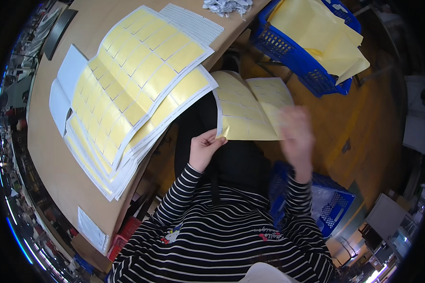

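Across my lap lies a yellow sheet with a white border and rows of small cut marks, creased down its middle. My left hand pinches its near left corner between thumb and fingers. At the sheet's right edge my right hand is smeared by motion, so whether its fingers grip the paper cannot be made out. To the left, a fanned stack of similar yellow sheets rests on the table and hangs partly over its edge.
The brown table carries white paper scraps, a dark flat bar and a small white sheet. A blue basket holding yellow paper stands at far right. Another blue basket is beside my right arm.
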{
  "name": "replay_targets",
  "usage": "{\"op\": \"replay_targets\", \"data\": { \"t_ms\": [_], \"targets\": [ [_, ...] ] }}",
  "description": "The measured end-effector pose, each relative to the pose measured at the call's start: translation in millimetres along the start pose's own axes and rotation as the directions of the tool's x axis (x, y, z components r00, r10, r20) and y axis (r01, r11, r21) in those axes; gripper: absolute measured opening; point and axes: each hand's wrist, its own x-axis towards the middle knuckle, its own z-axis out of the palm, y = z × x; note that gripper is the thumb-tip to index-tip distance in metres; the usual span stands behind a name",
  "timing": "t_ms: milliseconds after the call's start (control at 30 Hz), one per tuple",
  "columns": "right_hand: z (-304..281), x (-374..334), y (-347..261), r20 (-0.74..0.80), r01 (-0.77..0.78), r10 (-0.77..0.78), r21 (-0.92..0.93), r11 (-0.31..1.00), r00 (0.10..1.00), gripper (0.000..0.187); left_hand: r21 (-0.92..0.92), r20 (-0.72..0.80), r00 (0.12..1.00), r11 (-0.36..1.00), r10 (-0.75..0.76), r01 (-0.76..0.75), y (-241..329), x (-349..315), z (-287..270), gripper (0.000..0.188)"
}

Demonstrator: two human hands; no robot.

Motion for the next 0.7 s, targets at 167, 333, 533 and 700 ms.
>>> {"op": "replay_targets", "data": {
  "t_ms": [167,333,533,700],
  "targets": [
    [64,23,-37,0.162,0.177,-0.221,0.246,0.953,0.962,0.028,0.248,-0.031,0.993,0.963,0.117,-0.106,16,3,15,0.018],
    [69,26,-36,0.119,0.205,-0.237,0.237,0.950,0.964,0.033,0.624,0.058,0.917,0.703,0.395,-0.342,34,-2,15,0.012],
    [69,19,-28,0.048,0.281,-0.300,0.238,0.930,0.953,0.025,0.674,0.221,0.864,0.570,0.452,-0.470,47,1,20,0.012],
    [72,13,-29,-0.040,0.323,-0.322,0.223,0.920,0.946,0.017,0.658,0.228,0.884,0.604,0.409,-0.449,53,0,25,0.012]
  ]
}}
